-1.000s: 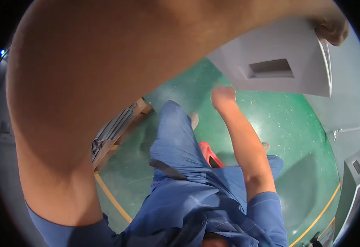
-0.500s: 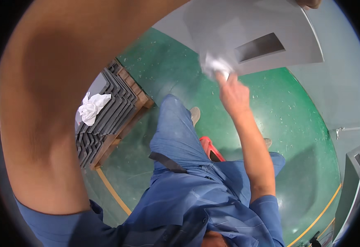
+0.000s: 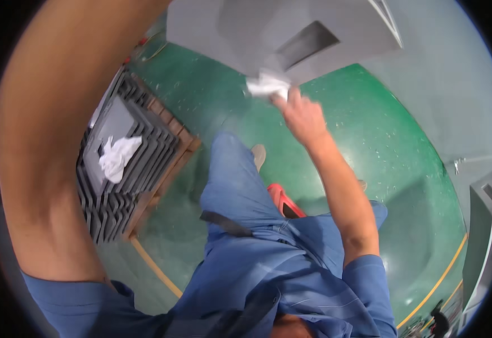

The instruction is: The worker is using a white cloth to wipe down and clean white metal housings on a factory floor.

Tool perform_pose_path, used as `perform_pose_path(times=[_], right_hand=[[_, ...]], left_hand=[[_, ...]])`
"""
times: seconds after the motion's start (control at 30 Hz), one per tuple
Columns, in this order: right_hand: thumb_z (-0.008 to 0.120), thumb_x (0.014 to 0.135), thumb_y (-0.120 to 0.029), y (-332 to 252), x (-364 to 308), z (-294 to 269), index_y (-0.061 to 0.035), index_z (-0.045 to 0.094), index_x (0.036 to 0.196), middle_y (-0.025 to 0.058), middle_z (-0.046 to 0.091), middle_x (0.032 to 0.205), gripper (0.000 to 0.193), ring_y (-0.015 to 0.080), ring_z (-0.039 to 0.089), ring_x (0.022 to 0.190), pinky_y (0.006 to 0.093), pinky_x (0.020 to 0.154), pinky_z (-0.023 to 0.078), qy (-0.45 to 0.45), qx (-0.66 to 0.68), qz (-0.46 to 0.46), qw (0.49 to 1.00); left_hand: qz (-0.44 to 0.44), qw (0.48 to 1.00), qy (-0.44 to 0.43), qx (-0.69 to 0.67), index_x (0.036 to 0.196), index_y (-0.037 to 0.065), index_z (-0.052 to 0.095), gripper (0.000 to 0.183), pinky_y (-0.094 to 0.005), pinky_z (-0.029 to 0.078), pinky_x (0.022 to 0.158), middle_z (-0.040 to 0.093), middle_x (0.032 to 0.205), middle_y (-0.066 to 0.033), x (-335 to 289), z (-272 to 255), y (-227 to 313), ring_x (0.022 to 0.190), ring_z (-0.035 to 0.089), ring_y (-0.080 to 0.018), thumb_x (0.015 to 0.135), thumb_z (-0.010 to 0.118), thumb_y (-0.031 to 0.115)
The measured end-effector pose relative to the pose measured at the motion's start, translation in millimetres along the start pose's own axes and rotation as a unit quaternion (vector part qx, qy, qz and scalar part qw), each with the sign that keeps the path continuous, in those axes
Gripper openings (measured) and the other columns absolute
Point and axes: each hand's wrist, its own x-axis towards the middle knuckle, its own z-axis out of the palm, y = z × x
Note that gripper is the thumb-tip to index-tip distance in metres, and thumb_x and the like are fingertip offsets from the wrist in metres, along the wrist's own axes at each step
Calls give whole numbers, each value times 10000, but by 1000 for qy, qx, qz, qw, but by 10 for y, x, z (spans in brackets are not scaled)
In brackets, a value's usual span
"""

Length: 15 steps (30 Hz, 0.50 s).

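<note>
My right hand (image 3: 304, 115) grips a crumpled white cloth (image 3: 268, 84), slightly blurred by motion. The cloth is by the lower edge of a grey panel (image 3: 223, 42), just below its rectangular cutout (image 3: 308, 45); whether it touches the panel I cannot tell. The panel hangs above the floor at the top of the view. My left arm rises along the left side and passes out at the top edge, so its hand is out of sight.
On the left, a stack of bent dark grey sheets (image 3: 150, 149) lies on a wooden pallet (image 3: 187, 143), with another white cloth (image 3: 119, 158) on top. A red object (image 3: 282, 200) lies between my legs on the green floor. At right stands a grey box-like part (image 3: 485, 225).
My right hand and its cloth have moved left and slightly up. The panel sits further up and left in view. The hand at the panel's top right corner has gone out of sight.
</note>
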Motion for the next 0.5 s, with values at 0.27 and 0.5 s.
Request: perform_pose_path(times=[0.27,0.5], right_hand=[[556,869,-200,455,-1699,437,-227,624,1172,188,647,855,311,352,656,834,460,745,525,-275,92,306,907],[583,890,-340,-82,-2326,737,-244,582,1243,220,661,923,366,384,643,910,469,800,509,-366,216,318,847]], left_hand=[[-40,999,0,2,823,-34,675,268,-388,435,707,639,744,-131,92,-115,-422,703,559,-230,860,618,225],[-115,981,-103,118,1001,12,675,367,-393,453,770,688,899,-157,-112,-215,-925,847,619,-255,884,553,338]])
